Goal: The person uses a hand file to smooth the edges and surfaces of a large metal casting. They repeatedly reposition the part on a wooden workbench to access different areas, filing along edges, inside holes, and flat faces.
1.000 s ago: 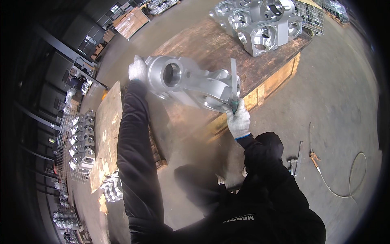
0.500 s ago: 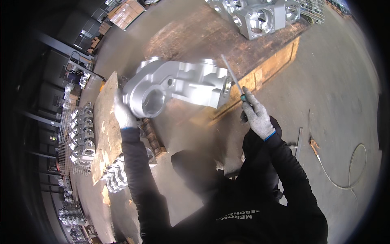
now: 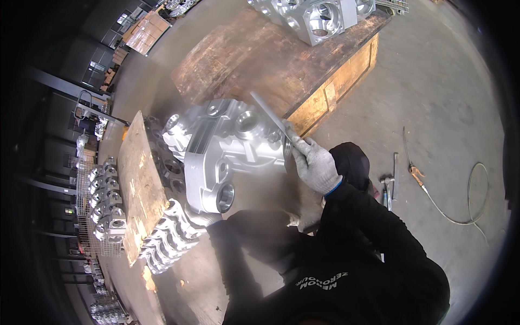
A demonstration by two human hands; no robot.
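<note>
A large silvery cast-metal housing (image 3: 216,154) with round bores hangs in front of me, over a stack of similar castings. My left hand (image 3: 199,218), in a light glove, grips its lower end from underneath and is mostly hidden by it. My right hand (image 3: 314,165), also gloved, rests against the housing's right end and is closed on a thin flat metal file (image 3: 268,115) that slants up to the left across the casting. Both dark sleeves come in from the lower edge.
A worn wooden crate-table (image 3: 260,59) stands behind, with more machined castings (image 3: 317,19) on its far end. At the left a wooden board (image 3: 138,181) lies between layers of stacked castings (image 3: 168,241). Hand tools (image 3: 390,181) and a cable (image 3: 460,203) lie on the concrete floor at the right.
The housing has swung down and toward me, from up near the crate-table to over the stack at the left. My right hand kept the file and stayed at the housing's right end.
</note>
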